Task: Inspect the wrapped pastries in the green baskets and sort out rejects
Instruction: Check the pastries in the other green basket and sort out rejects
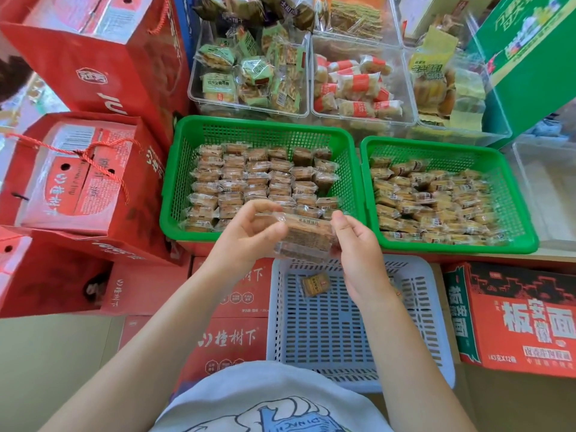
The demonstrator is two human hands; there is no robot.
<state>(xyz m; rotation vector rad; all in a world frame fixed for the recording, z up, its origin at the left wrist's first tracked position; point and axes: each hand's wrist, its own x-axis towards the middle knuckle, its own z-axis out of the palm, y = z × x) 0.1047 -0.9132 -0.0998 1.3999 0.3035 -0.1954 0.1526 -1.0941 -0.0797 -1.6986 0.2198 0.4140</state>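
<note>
Nearest us, over the far rim of the grey basket (327,322), we held one wrapped pastry (304,236) between both hands, long axis running left to right. Left hand (246,235) pinched its left end; right hand (358,247) gripped the right end. Clear wrapper, brown layered block, printed label on top. One small packet (315,283) lay in the grey basket directly below. Beyond, the left green basket (187,182) held tidy rows, the right green basket (514,198) a looser heap.

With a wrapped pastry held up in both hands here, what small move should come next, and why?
Probably turn the pastry over between the left hand and right hand to check its other side. Only one face shows, and it hangs above the grey basket, which holds one packet.
</note>
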